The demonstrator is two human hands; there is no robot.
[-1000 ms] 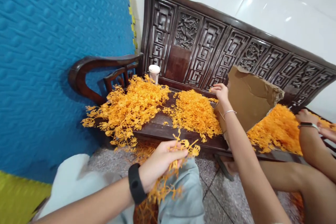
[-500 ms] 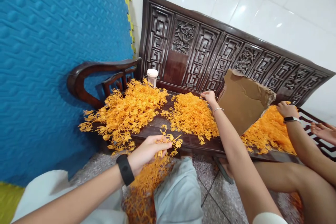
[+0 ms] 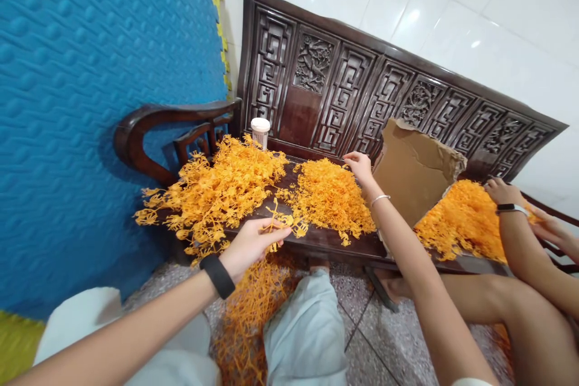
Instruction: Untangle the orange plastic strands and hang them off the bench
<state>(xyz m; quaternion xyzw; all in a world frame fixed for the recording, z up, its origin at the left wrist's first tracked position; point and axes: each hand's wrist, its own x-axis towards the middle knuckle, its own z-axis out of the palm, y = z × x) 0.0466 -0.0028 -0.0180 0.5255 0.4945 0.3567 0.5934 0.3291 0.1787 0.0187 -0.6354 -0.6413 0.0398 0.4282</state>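
My left hand (image 3: 251, 244), with a black band on the wrist, is shut on a branched orange plastic sprig (image 3: 286, 223) at the front edge of the dark wooden bench (image 3: 316, 242). My right hand (image 3: 358, 166), with a silver bracelet, rests its fingers on the far edge of the middle orange pile (image 3: 332, 194), beside a torn cardboard flap (image 3: 416, 166). Whether it grips a piece is hidden. A bigger pile of sprigs (image 3: 217, 187) lies at the bench's left end.
A white-lidded jar (image 3: 260, 131) stands behind the left pile. Another person's hand with a watch (image 3: 503, 194) works a third orange heap (image 3: 464, 223) at the right. More orange pieces (image 3: 251, 313) lie on the floor by my knee (image 3: 307, 332). A blue foam mat (image 3: 90, 102) stands at the left.
My left hand has lifted the sprig from over my lap forward to the bench's front edge. My right hand has shifted left from the cardboard onto the middle pile.
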